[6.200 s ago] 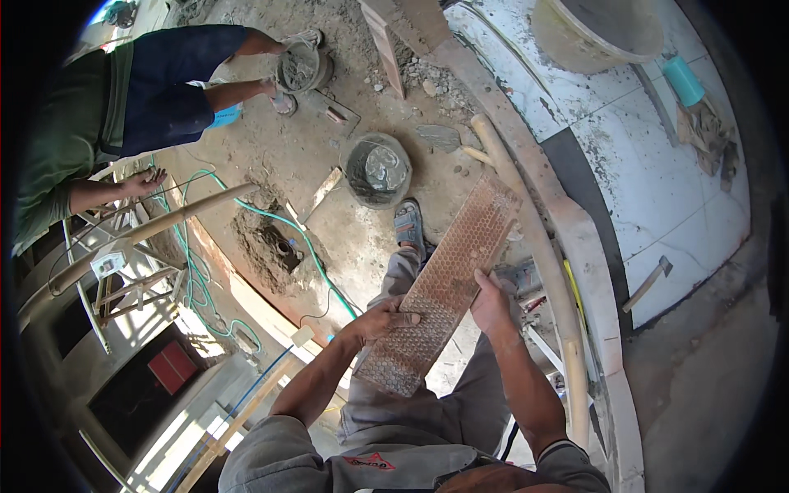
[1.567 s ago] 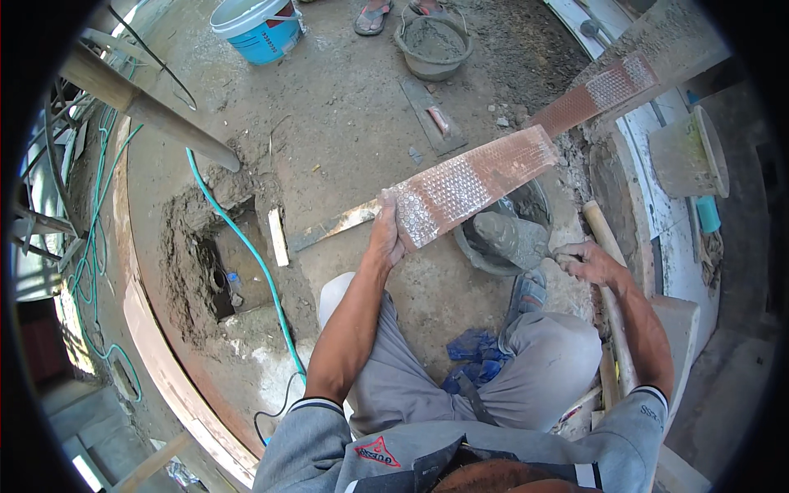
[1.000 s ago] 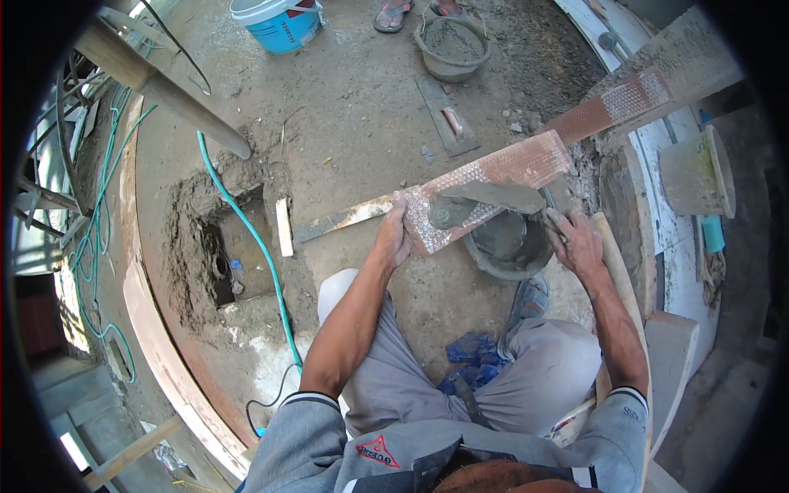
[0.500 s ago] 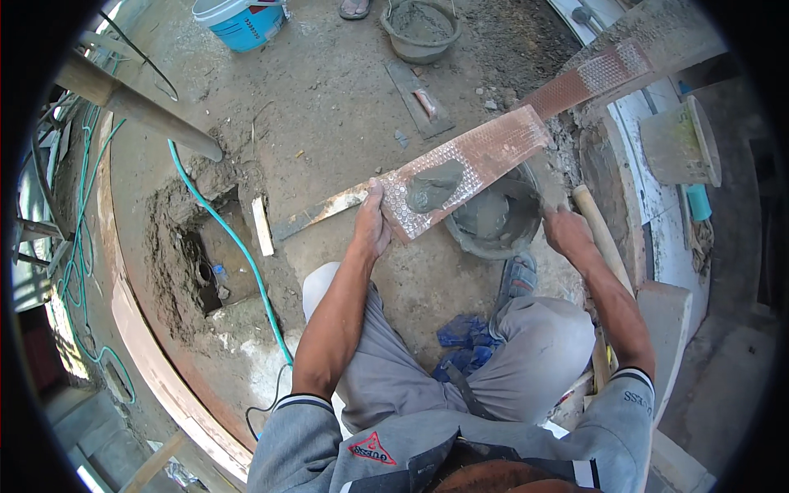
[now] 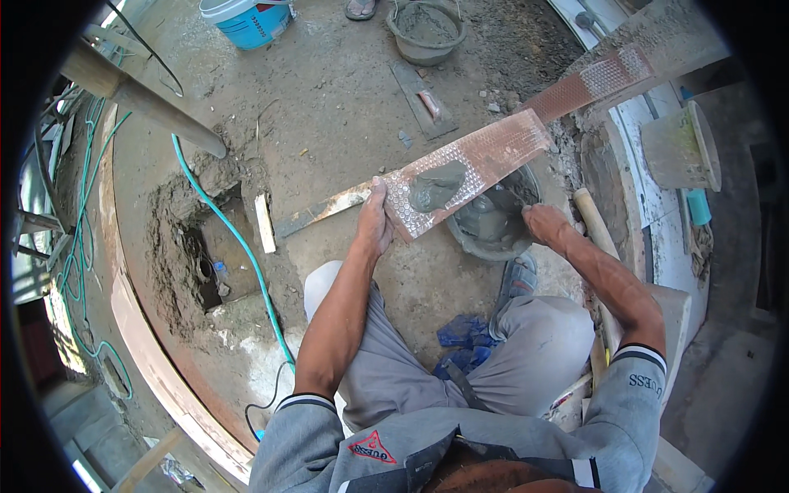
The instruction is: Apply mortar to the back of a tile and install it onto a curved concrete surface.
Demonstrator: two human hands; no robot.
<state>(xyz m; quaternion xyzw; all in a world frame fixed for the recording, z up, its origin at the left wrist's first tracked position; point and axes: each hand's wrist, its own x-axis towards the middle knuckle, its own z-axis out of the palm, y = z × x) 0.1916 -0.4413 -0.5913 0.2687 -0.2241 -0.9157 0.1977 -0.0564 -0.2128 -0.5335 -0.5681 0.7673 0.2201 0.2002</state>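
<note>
My left hand [image 5: 376, 223] grips the near left end of a long reddish-brown tile strip [image 5: 503, 146], its studded back facing up. A grey lump of wet mortar [image 5: 438, 187] lies on that strip toward my hand. Under the strip's right part stands a mortar bucket [image 5: 486, 249], partly covered by it, with wet mortar inside. My right hand [image 5: 546, 224] is closed at the bucket's right rim. Whatever it holds is hidden by the fingers and the bucket's shade.
Another studded strip [image 5: 588, 82] extends beyond the first. Farther off are a float [image 5: 421, 100], a second mortar bucket [image 5: 425, 51] and a blue pail [image 5: 246, 26]. Left lies a dug hole [image 5: 226, 255] crossed by a green hose [image 5: 238, 238]. A wooden pole [image 5: 597, 222] is at right.
My right hand has moved left, from beside the wooden pole to the bucket's rim. My left hand and the tile strip have hardly shifted.
</note>
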